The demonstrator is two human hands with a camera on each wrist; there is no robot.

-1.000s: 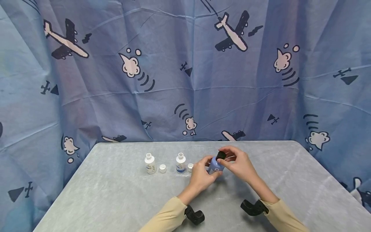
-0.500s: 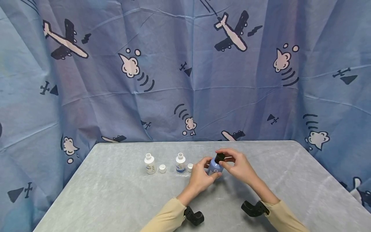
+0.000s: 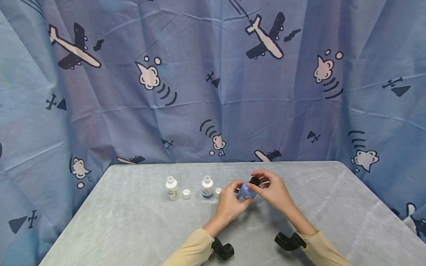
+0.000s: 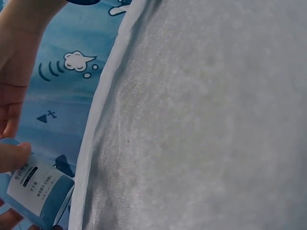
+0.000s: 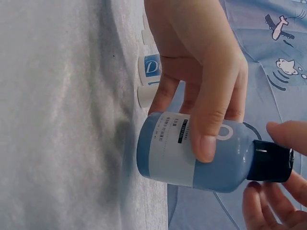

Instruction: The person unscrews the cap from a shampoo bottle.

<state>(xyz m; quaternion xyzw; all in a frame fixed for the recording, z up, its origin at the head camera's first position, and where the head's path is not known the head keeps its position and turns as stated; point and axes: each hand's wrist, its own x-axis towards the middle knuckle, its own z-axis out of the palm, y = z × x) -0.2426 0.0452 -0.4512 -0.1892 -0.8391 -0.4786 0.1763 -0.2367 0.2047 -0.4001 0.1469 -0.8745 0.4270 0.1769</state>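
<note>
My left hand [image 3: 229, 205] grips the body of a small blue bottle [image 3: 245, 191] with a white label. Its thumb lies across the label in the right wrist view, with the other fingers behind. My right hand [image 3: 274, 190] pinches the bottle's black cap [image 5: 271, 160] between thumb and fingers. The cap sits on the bottle's neck, and the bottle tilts with its top toward the right hand. In the left wrist view, the blue bottle [image 4: 41, 191] shows only partly at the lower left, beneath a thumb.
Left of the hands, two uncapped white bottles, one [image 3: 172, 190] farther left and one [image 3: 207, 188] nearer, stand on the grey tabletop [image 3: 133, 221]. Each has a small white cap beside it, one [image 3: 186, 194] between the bottles, one [image 3: 218, 192] near my left hand. A patterned blue curtain [image 3: 186, 92] hangs behind.
The blue bottle came more upright half a second ago and now leans toward the right again. My right hand has turned slightly at the cap. My left hand has stayed nearly in place.
</note>
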